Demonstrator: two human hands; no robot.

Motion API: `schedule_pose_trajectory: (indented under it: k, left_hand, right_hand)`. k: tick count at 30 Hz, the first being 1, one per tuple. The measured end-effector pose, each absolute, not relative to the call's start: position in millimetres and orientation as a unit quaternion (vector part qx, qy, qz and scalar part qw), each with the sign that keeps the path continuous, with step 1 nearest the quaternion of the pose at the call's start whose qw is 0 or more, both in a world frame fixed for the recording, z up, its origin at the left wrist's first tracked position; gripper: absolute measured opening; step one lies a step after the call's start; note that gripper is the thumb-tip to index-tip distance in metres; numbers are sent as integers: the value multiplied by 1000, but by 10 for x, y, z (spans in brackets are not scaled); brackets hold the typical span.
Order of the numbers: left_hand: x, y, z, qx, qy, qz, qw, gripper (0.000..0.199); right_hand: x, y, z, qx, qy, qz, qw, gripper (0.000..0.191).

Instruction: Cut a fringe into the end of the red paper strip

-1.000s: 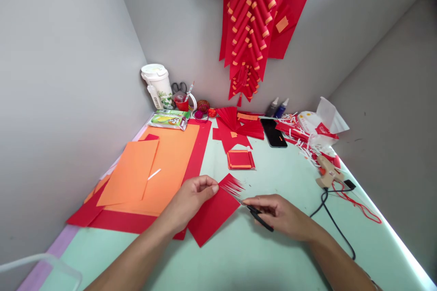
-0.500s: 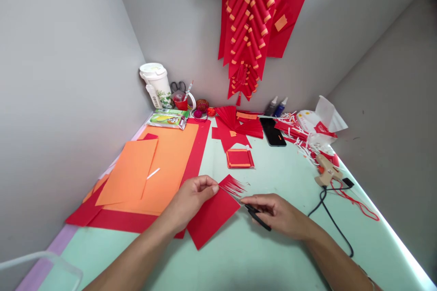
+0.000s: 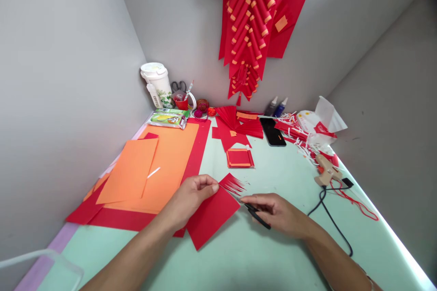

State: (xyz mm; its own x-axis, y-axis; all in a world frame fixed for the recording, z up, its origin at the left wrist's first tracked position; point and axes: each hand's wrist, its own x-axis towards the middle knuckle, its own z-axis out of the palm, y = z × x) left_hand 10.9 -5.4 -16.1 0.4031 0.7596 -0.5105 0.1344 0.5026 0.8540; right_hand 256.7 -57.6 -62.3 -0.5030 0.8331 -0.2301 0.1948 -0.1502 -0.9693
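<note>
My left hand (image 3: pixel 201 193) pinches a sheet of red paper (image 3: pixel 213 218) near its upper left edge. Thin strips are cut along the paper's far side, making a fringe (image 3: pixel 232 184). In my right hand (image 3: pixel 276 213) is a pair of scissors with black handles (image 3: pixel 257 216); the blades lie at the paper beside the fringe, and most of their length is hard to see. Just beyond the fringe lies a small stack of red pieces with orange edging (image 3: pixel 239 158).
Orange sheets (image 3: pixel 129 173) over red ones cover the left side. At the back are a phone (image 3: pixel 272 132), glue bottles (image 3: pixel 280 107) and folded red paper (image 3: pixel 226 118). A beige glue gun (image 3: pixel 327 170) with a black cord sits right. Red firecracker decorations (image 3: pixel 251 18) hang on the wall.
Hardly anything differs. Both hands keep their places on the red paper and the scissors, and the view has shifted very slightly.
</note>
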Motion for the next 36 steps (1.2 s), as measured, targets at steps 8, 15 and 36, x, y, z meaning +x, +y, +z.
schedule_pose_trajectory:
  k: [8, 15, 36]
  left_hand:
    - [97, -50, -167, 455, 491, 216, 711, 24]
    - [89, -23, -82, 478, 523, 228, 668, 23]
    - [-6, 89, -104, 488, 575, 291, 588, 24]
  right_hand:
    - [2573, -594, -630, -427, -578, 646, 258, 38]
    - [2565, -571, -616, -431, -551, 668, 254, 35]
    - [2617, -565, -555, -460, -569, 635, 248, 35]
